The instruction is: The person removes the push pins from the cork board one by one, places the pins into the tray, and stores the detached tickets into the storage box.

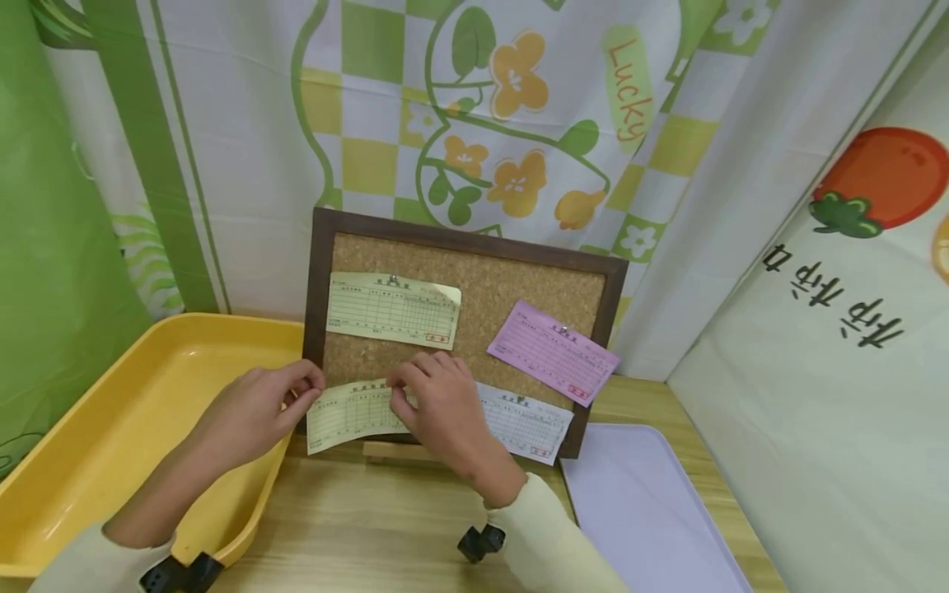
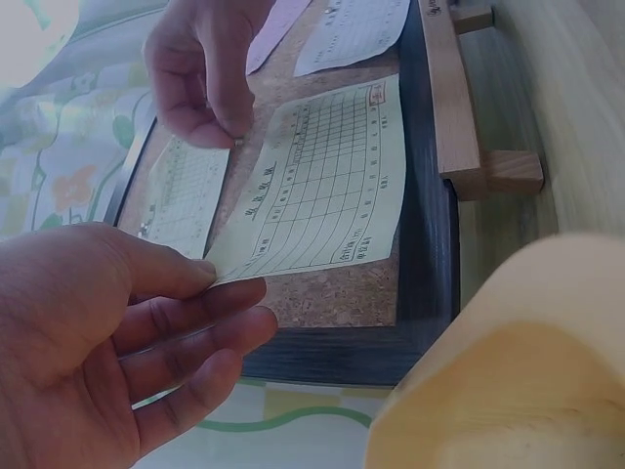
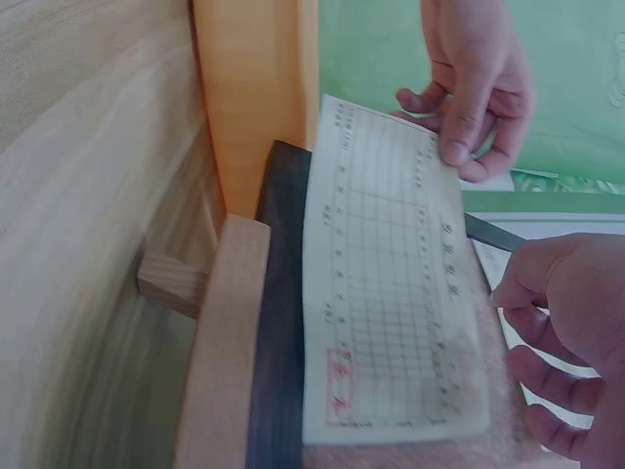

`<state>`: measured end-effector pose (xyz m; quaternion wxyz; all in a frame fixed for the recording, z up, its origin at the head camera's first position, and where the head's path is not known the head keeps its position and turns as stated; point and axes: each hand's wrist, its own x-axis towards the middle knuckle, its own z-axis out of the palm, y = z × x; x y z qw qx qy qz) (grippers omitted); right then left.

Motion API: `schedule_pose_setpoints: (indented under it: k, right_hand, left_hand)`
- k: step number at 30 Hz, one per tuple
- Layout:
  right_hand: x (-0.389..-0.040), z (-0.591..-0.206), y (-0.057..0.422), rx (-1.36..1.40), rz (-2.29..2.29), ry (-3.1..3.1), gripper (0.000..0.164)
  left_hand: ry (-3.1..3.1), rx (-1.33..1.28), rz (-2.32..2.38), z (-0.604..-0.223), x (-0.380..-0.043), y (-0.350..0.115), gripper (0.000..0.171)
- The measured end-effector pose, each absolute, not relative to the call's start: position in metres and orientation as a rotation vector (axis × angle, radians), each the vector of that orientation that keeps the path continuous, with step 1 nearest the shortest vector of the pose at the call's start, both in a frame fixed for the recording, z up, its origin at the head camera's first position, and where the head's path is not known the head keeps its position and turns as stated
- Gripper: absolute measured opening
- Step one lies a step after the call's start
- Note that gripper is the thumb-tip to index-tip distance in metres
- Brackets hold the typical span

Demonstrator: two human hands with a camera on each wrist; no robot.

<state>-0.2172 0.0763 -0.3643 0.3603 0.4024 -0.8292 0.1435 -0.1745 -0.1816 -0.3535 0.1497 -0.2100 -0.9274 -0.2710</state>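
Note:
My left hand (image 1: 255, 408) pinches the upper left corner of a pale yellow receipt slip (image 2: 332, 176) between thumb and forefinger. The slip lies over the lower left of a dark-framed cork board (image 1: 474, 280) and bends slightly. Above the slip's top edge, the thumb and forefinger of my right hand (image 1: 445, 403) pinch what looks like a small pushpin, mostly hidden by the fingertips. Pinned on the board are another yellow slip (image 1: 393, 309), a tilted pink slip (image 1: 552, 350) and a white slip (image 1: 526, 422), partly behind my right hand.
The board leans on a small wooden stand (image 2: 459, 98) on the wood-grain table (image 1: 348, 527). A deep yellow tray (image 1: 170, 321) stands on the left; a flat lilac tray (image 1: 645, 502) lies on the right. A patterned curtain (image 1: 245, 165) hangs behind.

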Motion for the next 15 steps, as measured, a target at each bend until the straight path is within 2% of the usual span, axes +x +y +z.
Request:
schedule_pose_setpoints:
  k: [15]
  right_hand:
    - [-0.201, -0.37, 0.119, 1.035, 0.518, -2.17, 0.011]
  left_hand:
    - [-2.671, -0.556, -0.815, -0.355, -0.162, -0.194, 0.003]
